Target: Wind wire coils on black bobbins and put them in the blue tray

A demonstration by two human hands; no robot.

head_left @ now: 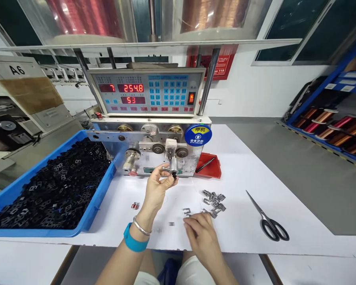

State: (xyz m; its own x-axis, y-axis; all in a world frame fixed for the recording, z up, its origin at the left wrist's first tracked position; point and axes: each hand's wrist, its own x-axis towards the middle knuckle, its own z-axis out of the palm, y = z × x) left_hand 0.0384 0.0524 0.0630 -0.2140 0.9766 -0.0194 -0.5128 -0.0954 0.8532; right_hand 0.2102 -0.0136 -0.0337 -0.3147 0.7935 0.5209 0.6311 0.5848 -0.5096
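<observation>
My left hand (157,188) is raised at the front of a coil winding machine (150,150), its fingertips pinched on a small dark part at the machine's spindle (173,164). My right hand (202,233) rests low on the white table (284,190), fingers curled beside a small grey bobbin (186,211); whether it grips anything is hidden. A loose pile of several grey bobbins (214,200) lies just beyond it. One small red-wound part (135,205) sits to the left of my left wrist.
A blue bin (6,198) full of small black parts stands at the left. Black-handled scissors (268,219) lie at the right. A red tray (209,165) with a dark rod sits by the machine. Its control panel (146,93) shows red digits. Copper wire spools (335,126) fill a shelf at far right.
</observation>
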